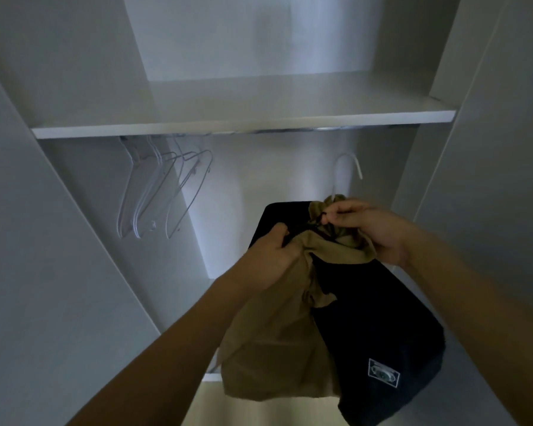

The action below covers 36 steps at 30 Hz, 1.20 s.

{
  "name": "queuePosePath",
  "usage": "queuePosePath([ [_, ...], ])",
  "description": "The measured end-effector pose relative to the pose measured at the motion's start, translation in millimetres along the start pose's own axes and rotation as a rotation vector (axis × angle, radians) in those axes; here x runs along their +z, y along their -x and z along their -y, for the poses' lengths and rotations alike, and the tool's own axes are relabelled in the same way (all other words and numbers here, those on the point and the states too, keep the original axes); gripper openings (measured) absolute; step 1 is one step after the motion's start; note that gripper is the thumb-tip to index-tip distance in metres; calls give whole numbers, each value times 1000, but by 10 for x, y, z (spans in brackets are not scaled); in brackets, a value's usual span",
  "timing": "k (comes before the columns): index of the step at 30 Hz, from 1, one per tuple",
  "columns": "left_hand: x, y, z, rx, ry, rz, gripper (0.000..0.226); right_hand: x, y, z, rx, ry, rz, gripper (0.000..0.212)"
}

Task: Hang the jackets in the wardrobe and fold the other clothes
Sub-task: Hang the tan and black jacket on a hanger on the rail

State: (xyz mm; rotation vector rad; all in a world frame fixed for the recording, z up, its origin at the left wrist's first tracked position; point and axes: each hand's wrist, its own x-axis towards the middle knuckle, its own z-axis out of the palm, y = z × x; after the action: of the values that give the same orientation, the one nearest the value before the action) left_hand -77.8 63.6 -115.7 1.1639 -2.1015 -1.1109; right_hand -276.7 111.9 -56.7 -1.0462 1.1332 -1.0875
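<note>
Two hands — jacket in wardrobe

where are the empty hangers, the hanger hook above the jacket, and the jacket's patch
empty hangers (154,192), head view, on the middle of the bunch
hanger hook (348,162), head view, on the curved top
patch (383,372), head view, on its centre

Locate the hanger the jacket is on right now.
In the head view its white hook pokes up right of centre, just under the wardrobe rail but not on it, above the jacket both hands hold; the empty hangers hang far left.
</note>
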Motion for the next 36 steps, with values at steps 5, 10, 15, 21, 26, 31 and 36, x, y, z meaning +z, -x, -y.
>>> queuePosePath([
  [5,137,49,51,39,26,-34,36,26,-7,-89,161,-90,76,18],
  [10,118,110,1,184,-215,-127,35,-22,-62,-148,29,146,-86,21],
  [15,-12,207,-95,334,-573,-165,31,-210,-67,-129,-56,131,-209,17],
  [21,-227,232,-160,162,-538,34,43,-126,-2,-121,-53,22,-135,14],
  [26,-416,25,-127,27,38,99,18,58,111,-50,-51,0,27,17],
  [31,-339,-276,-345,67,128,-74,19,186,195,-2,-119,182,24,20],
  [36,-388,-469,-518,212,-283,80,27,113,230,-33,-174,299,49,13],
])
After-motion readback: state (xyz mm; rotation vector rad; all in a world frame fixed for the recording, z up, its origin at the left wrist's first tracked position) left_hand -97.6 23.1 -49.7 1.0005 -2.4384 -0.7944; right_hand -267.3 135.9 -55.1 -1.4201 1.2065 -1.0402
